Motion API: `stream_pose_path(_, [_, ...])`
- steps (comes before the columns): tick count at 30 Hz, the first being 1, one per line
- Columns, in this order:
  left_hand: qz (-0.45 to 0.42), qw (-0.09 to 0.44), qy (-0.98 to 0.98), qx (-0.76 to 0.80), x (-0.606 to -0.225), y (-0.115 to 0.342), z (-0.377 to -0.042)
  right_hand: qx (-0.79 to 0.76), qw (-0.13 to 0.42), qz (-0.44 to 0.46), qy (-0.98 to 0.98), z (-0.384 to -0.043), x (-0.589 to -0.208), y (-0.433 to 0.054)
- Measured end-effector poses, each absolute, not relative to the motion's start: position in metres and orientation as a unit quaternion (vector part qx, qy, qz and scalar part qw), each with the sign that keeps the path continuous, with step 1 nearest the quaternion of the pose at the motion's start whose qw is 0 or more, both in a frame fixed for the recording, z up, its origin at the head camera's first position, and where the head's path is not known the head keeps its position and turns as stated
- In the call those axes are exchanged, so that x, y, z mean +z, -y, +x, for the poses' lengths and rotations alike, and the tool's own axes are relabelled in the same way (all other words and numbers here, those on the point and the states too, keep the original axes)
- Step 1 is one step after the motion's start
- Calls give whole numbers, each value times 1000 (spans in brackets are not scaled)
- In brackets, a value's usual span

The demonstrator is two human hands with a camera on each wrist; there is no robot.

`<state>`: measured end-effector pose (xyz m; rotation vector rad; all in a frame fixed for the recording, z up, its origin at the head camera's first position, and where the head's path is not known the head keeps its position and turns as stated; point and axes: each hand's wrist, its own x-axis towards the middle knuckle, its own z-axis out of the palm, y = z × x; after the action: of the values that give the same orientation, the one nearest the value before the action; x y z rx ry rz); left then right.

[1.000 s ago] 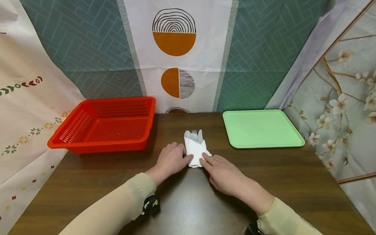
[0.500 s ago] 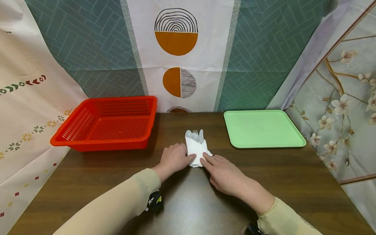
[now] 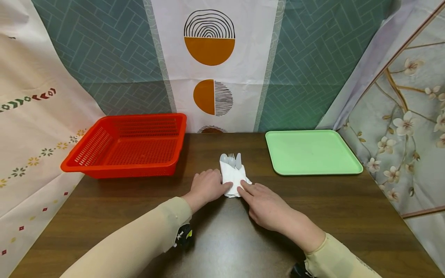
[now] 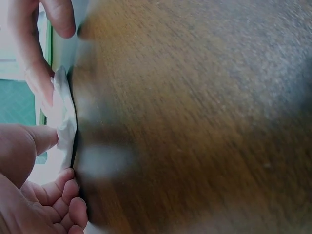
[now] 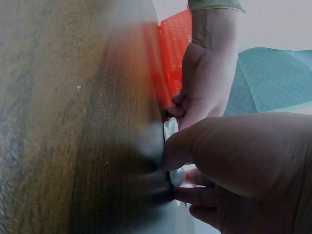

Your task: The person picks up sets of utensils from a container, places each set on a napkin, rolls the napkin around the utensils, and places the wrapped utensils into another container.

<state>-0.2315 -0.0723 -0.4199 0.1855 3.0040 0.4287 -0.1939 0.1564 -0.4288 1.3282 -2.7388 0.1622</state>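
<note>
In the head view, a folded white paper napkin (image 3: 231, 180) lies mid-table as a pouch. Out of its far end stick a light grey plastic spoon (image 3: 224, 158), fork (image 3: 231, 159) and knife (image 3: 238, 160); their handles are hidden inside. My left hand (image 3: 207, 188) is at the napkin's left edge, thumb laid on top and fingers curled against the side, as the left wrist view also shows. From the right, my right hand (image 3: 265, 204) rests fingertips on the napkin's lower right part. The right wrist view shows its thumb (image 5: 178, 148) low at the near edge.
A red plastic basket (image 3: 118, 172) stands at the back left of the wooden table (image 3: 222, 247). At the back right lies a light green tray (image 3: 313, 152). Patterned cloths hang behind and on both sides.
The view has shifted slightly. Both hands keep their places on the napkin, and the cutlery stays as it was.
</note>
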Motion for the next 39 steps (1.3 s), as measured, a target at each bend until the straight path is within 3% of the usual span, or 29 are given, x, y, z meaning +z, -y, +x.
stream_pose_path(25, [24, 112, -975, 188, -412, 72, -236, 52, 40, 431, 900, -194, -429, -155])
stream_pose_path(32, [35, 104, -979, 170, -468, 83, -275, 51, 40, 434, 899, -194, -429, -155])
stream_pose_path(39, [35, 108, -976, 185, -480, 83, -283, 54, 41, 434, 899, -193, -429, -156])
